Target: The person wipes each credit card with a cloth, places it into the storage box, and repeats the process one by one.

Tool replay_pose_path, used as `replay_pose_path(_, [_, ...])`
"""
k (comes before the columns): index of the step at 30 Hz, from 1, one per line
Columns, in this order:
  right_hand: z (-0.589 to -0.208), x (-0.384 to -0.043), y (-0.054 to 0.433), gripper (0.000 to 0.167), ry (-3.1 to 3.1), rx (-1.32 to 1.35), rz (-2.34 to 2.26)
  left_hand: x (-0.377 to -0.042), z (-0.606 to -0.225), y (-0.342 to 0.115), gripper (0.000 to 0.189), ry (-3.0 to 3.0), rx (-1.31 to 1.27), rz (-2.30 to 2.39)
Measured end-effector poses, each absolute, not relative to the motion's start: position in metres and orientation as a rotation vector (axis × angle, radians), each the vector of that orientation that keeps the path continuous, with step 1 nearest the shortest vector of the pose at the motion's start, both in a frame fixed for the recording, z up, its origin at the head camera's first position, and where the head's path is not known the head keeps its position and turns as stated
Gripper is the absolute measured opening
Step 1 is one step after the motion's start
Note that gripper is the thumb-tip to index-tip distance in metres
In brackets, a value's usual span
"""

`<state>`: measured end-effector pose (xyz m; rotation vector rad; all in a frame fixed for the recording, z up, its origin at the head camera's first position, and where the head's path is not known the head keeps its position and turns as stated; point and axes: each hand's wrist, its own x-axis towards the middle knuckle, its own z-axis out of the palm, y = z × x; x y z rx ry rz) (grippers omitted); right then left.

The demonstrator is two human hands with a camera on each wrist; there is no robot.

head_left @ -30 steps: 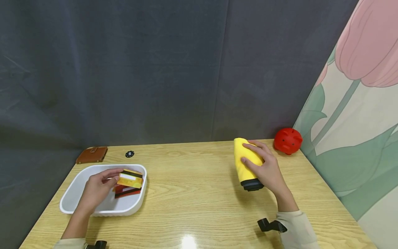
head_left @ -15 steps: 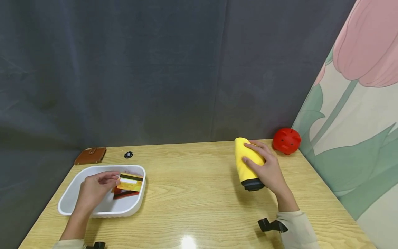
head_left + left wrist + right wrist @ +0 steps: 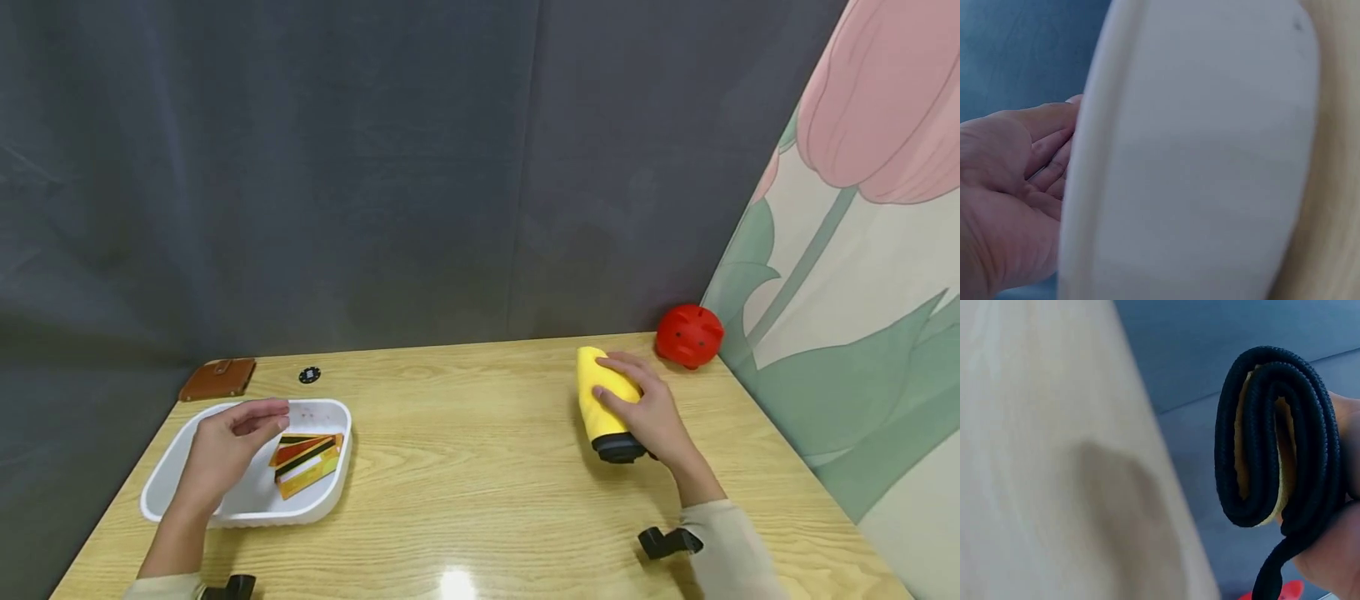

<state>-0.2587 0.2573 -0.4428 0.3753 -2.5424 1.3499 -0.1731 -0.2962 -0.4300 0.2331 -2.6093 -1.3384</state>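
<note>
My left hand hovers over the white plastic tray, fingers loosely bent and thumb near them, with nothing held. Below its fingertips, inside the tray's right part, a yellow bank card lies on a red card and another yellow-edged one. In the left wrist view the tray's wall hides the fingertips. On the right, my right hand grips a rolled yellow towel with black trim, tilted above the table. The right wrist view shows the towel's black folded end and a loose strip hanging from it.
A brown leather wallet lies at the table's back left corner. Beside it is a black poker chip. A red piggy bank stands at the back right. Behind the wooden table hangs a dark curtain.
My left hand has let go of the yellow card, which dropped onto the other cards in the tray. The right hand has shifted slightly right and down with the towel.
</note>
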Motion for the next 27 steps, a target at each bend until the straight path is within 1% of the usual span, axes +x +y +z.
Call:
replay_pose_path(3, [-0.455,-0.267,0.262,0.047,-2.615,0.380,1.321,-0.176,-0.426,-0.292,0.050,-2.576,0.169,-1.407])
replay_pose_path(9, [-0.475,-0.279,0.271,0.050,-2.731,0.441,1.344,-0.185,-0.417,-0.278,0.045,-2.536,-0.041,-1.522])
replay_pose_path(16, [-0.494,-0.284,0.274,0.055,-2.833,0.655,1.286,-0.193,-0.406,-0.260,0.044,-2.551,-0.219,-1.628])
replay_pose_path(20, [-0.494,-0.282,0.275,0.058,-2.878,0.737,1.023,-0.198,-0.400,-0.252,0.040,-2.579,-0.298,-1.614])
replay_pose_path(23, [-0.489,-0.279,0.277,0.064,-2.960,0.722,0.818,-0.201,-0.393,-0.249,0.038,-2.594,-0.344,-1.582])
replay_pose_path(27, [-0.480,-0.280,0.282,0.072,-3.029,0.660,0.802,-0.205,-0.378,-0.244,0.038,-2.618,-0.374,-1.510])
